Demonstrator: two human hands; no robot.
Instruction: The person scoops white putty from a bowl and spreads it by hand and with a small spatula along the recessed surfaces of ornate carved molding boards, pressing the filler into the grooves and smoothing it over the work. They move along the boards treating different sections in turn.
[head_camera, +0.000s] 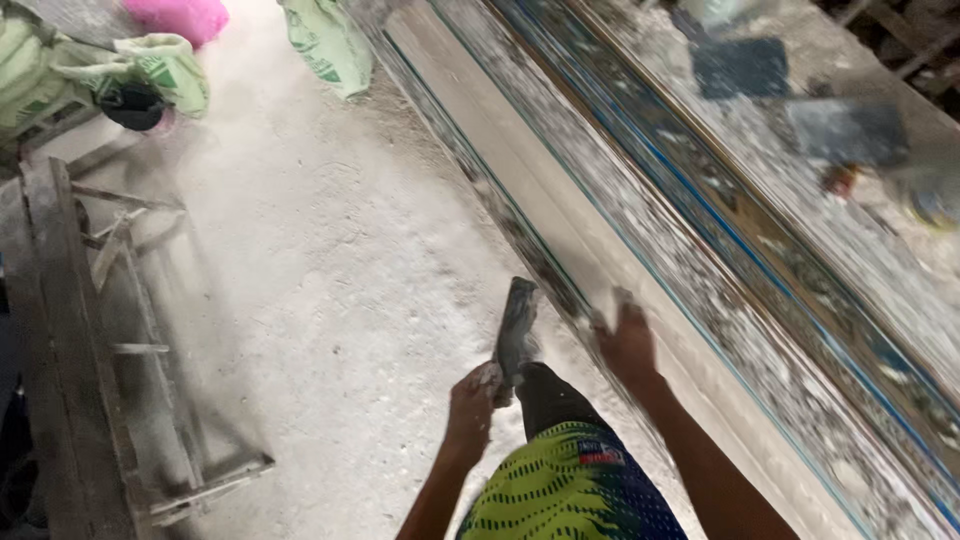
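My right hand (627, 342) lies with plaster-white fingers on the near edge of a long white plaster moulding (560, 215) that runs diagonally along a bench. My left hand (474, 398) is curled, dusty white, and hangs just left of my knee. It touches the lower end of a grey, dust-covered shape (516, 330). Blur leaves it unclear whether that shape is my foot or something held. My green and yellow patterned shorts (565, 490) fill the bottom of the view.
The bench (760, 260) is spattered with plaster and has blue and brown stripes. Dark flat pieces (742, 66) lie at its far end. A wooden frame (120, 330) stands at left on the dusty white floor (330, 260). Green sacks (325, 45) and a pink bag (180, 15) lie beyond.
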